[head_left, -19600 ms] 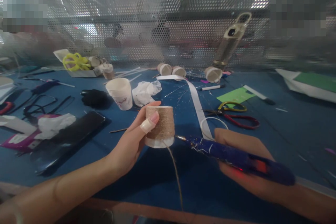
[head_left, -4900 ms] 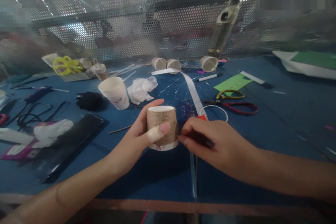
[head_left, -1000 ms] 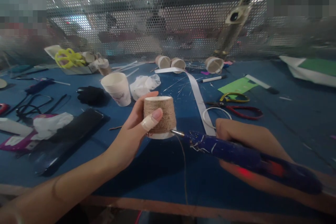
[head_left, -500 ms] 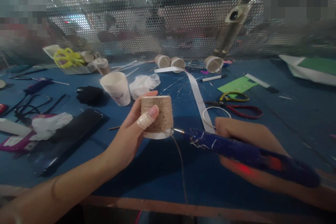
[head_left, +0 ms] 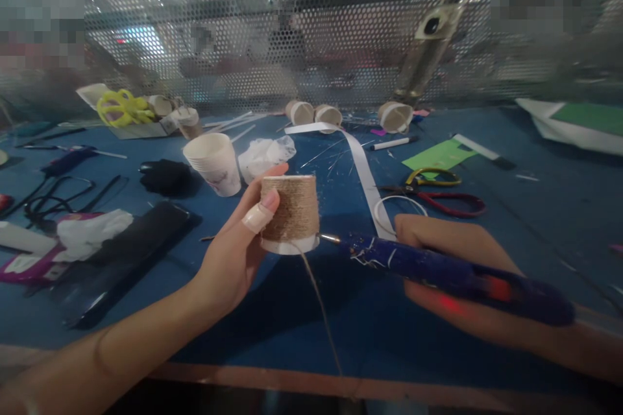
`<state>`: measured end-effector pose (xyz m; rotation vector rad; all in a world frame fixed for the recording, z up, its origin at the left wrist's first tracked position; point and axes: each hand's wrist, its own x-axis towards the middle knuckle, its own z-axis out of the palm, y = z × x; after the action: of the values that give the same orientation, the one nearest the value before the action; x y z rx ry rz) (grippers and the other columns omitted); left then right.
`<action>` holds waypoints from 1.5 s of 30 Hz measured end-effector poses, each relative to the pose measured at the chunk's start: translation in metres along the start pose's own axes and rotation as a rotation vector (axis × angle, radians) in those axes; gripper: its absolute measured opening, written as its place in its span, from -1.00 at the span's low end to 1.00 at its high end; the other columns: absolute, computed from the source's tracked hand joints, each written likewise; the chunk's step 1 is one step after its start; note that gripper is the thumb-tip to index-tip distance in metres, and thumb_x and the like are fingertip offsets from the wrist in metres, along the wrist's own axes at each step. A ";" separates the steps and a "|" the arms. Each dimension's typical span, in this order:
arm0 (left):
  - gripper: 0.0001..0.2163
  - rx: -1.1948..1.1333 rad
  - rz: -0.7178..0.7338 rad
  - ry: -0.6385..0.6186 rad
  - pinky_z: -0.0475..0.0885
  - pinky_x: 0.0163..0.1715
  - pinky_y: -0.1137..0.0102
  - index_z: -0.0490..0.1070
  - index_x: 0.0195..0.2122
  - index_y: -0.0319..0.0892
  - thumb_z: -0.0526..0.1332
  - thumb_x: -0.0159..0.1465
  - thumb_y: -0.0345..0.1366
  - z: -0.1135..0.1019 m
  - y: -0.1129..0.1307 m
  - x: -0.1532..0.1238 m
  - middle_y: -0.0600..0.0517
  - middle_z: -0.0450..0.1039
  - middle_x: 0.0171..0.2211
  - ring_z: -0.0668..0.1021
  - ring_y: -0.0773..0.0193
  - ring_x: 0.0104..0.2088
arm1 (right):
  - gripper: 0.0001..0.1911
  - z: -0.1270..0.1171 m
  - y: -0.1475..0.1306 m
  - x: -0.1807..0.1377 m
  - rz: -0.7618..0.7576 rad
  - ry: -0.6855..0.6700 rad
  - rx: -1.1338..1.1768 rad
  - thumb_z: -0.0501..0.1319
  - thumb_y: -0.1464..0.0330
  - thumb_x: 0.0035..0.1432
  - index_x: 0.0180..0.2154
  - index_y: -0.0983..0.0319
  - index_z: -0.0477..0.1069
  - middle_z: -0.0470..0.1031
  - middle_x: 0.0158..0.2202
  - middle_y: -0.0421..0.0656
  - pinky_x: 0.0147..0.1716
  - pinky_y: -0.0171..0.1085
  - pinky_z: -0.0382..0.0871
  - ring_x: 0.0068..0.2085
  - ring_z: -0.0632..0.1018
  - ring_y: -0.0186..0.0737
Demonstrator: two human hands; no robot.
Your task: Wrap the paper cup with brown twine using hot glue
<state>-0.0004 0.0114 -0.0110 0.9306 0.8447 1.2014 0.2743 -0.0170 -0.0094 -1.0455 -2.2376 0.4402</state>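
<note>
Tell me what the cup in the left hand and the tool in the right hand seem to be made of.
The cup: probably white matte paper, judging by its bare rim; rough brown fibrous twine covers the wall in rows. The glue gun: seemingly dark blue plastic, slightly glossy, streaked with pale dried glue; its nozzle glints like metal.
</note>
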 end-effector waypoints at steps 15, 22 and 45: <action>-0.54 0.041 0.012 -0.009 0.53 0.29 0.09 0.61 0.25 0.02 0.45 0.37 -0.01 -0.001 -0.002 0.000 -0.01 0.61 0.25 0.57 -0.09 0.30 | -0.71 0.000 -0.003 -0.002 0.012 -0.028 0.041 0.23 0.41 0.24 -0.40 0.10 0.11 0.27 -0.53 -0.41 -0.63 -0.33 0.05 -0.56 0.26 -0.41; -0.52 0.031 -0.023 0.011 0.59 0.21 0.10 0.56 0.30 -0.01 0.41 0.40 -0.01 0.000 0.001 -0.001 -0.04 0.64 0.18 0.61 -0.07 0.23 | -0.70 0.002 0.000 -0.003 0.023 0.015 0.038 0.23 0.40 0.22 -0.41 0.10 0.11 0.25 -0.52 -0.41 -0.62 -0.33 0.07 -0.56 0.25 -0.40; -0.52 0.023 0.005 0.113 0.56 0.25 0.13 0.59 0.22 -0.09 0.44 0.37 0.03 0.002 0.000 0.005 -0.07 0.66 0.17 0.62 -0.08 0.26 | -0.75 0.002 -0.002 -0.001 0.135 0.016 -0.114 0.14 0.37 0.27 -0.41 0.08 0.08 0.28 -0.52 -0.34 -0.51 -0.26 0.11 -0.52 0.31 -0.31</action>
<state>0.0019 0.0160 -0.0110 0.8904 0.9486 1.2604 0.2718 -0.0191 -0.0101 -1.2598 -2.2084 0.3631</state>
